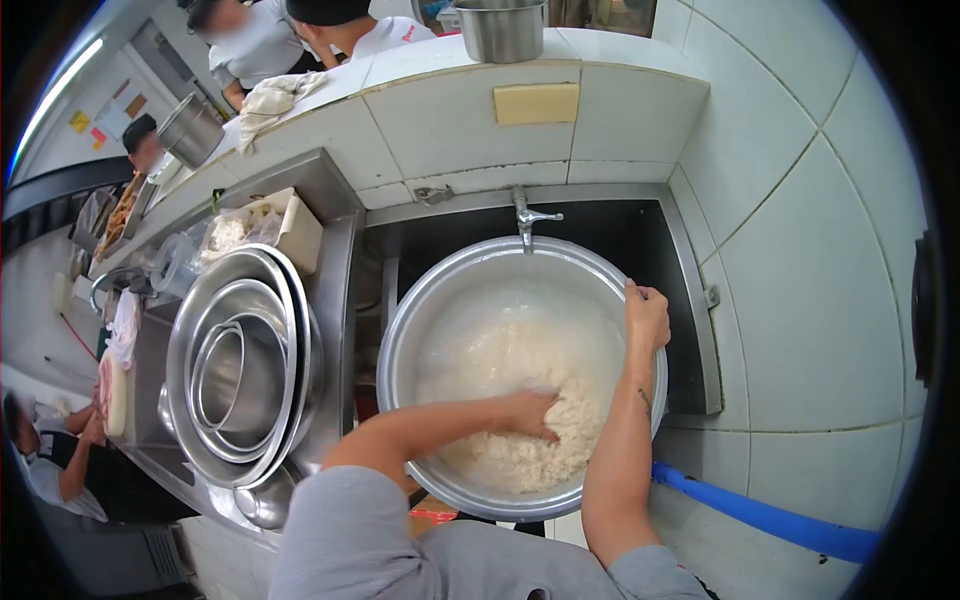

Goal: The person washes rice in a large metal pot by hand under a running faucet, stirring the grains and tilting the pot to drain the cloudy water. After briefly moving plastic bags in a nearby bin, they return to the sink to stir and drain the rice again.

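Note:
A large metal basin [400, 330] holds cloudy water and a mound of wet, pale grain that looks like rice [535, 455]. My left hand [525, 413] reaches into the basin against the rice, thumb and fingers apart, with the fingertips partly hidden among the grains. At the basin's right side, my right hand [648, 318] is closed around the rim. A metal tap [527, 215] stands just over the basin's far edge.
Nested steel bowls [180, 380] stand on the left counter beside a container of food [300, 235]. A blue hose [770, 515] lies at right. Metal pots [503, 32] and a cloth [275, 98] rest on the tiled ledge. Several other people are beyond and at left.

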`<control>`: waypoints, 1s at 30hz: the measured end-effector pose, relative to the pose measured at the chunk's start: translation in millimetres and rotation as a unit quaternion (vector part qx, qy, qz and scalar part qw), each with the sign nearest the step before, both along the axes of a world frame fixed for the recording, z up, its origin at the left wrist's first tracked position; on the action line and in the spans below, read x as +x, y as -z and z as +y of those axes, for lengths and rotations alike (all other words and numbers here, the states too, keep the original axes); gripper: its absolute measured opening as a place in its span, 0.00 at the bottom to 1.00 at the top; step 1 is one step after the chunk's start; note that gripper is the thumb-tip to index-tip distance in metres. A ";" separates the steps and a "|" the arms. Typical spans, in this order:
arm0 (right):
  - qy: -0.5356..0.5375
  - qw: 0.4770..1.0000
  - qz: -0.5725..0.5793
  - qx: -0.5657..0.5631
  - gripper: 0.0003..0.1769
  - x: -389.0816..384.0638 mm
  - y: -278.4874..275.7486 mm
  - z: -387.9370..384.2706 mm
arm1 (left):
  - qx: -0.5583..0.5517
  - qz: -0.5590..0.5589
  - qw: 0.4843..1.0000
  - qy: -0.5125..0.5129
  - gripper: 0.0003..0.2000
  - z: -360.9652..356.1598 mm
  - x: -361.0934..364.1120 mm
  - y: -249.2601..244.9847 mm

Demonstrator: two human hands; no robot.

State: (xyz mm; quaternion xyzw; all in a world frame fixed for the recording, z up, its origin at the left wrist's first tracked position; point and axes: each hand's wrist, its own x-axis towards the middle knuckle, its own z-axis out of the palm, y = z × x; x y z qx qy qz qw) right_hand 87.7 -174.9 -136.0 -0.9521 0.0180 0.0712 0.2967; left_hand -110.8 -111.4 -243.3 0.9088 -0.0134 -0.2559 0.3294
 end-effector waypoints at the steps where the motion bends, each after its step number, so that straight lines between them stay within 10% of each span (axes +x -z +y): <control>1: 0.002 1.000 -0.004 0.002 0.21 -0.3 -0.4 -0.3 | -0.036 -0.040 0.998 -0.012 0.33 -0.2 14.4 29.9; 7: 0.007 1.000 0.000 0.025 0.21 0.6 -1.4 -3.4 | 0.186 0.030 0.981 0.056 0.14 48.3 89.7 39.3; 10: 0.012 0.999 0.012 0.028 0.20 0.6 -1.0 -5.7 | 0.045 -0.037 0.986 -0.158 0.14 100.3 79.7 66.1; 13: 0.013 0.999 0.017 0.037 0.20 2.8 -3.3 -4.7 | 0.327 0.024 0.944 0.014 0.16 138.1 57.4 30.8; 17: 0.010 0.998 0.034 0.051 0.19 4.4 1.5 -7.3 | 0.241 0.092 0.944 -0.208 0.23 149.2 -16.6 42.9; 21: 0.007 0.997 0.042 0.063 0.17 6.2 -1.2 -7.2 | 0.068 0.226 0.946 -0.222 0.35 132.2 -70.8 55.2; 30: 0.022 0.996 0.012 0.087 0.22 12.8 11.8 -8.0 | -0.354 0.254 0.786 -0.438 0.34 25.4 -80.4 -7.1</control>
